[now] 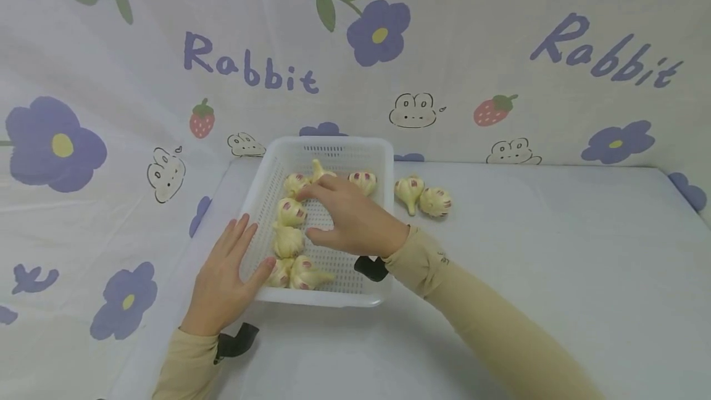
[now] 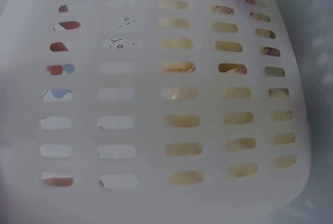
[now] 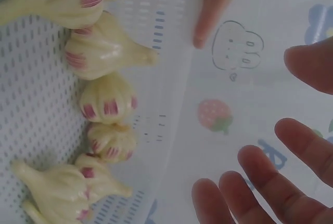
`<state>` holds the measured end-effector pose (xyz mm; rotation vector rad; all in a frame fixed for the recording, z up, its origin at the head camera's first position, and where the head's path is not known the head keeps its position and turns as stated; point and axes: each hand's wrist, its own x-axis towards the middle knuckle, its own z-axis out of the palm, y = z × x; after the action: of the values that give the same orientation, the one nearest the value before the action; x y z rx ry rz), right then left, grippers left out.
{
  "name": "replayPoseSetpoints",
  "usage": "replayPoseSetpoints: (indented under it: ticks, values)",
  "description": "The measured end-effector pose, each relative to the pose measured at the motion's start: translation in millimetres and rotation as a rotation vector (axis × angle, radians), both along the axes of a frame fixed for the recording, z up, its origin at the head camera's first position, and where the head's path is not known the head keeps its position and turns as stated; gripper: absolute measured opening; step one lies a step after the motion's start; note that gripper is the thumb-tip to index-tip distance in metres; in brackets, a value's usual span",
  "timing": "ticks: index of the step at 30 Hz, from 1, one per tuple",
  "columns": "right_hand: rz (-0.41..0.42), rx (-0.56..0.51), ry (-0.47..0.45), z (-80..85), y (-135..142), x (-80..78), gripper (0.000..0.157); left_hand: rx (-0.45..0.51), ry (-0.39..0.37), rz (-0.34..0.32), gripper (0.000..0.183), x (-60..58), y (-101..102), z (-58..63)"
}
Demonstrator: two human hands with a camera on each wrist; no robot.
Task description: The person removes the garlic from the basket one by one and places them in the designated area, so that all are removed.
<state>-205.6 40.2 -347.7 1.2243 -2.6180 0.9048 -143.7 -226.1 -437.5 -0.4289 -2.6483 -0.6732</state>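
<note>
A white perforated plastic basket (image 1: 333, 302) holds several pale garlic bulbs (image 1: 289, 242) with purple streaks, lined along its left side and back. My left hand (image 1: 224, 283) rests against the basket's left edge, fingers straight and thumb over the front-left rim. Over the basket's middle hovers my right hand (image 1: 352, 218), fingers apart and loosely bent with nothing between them; it partly hides a bulb at the back. The right wrist view shows its spread fingertips (image 3: 265, 167) apart from the garlic bulbs (image 3: 109, 99). In the left wrist view, the basket wall (image 2: 145, 203) fills most of the frame.
Right of the basket, two more garlic bulbs (image 1: 436, 202) lie side by side on the white table (image 1: 533, 252). A patterned cloth (image 1: 355, 97) with flowers, rabbits and strawberries hangs behind and to the left. Black wrist mounts (image 1: 237, 341) sit at both cuffs.
</note>
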Motion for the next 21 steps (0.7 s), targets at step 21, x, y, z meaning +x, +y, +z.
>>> replayPoseSetpoints:
  ticks: [21]
  values:
    - [0.035,0.117,-0.200,-32.8,-41.5,-19.0,0.047,0.012,-0.005,0.000,0.068,-1.7,-2.0,-2.7]
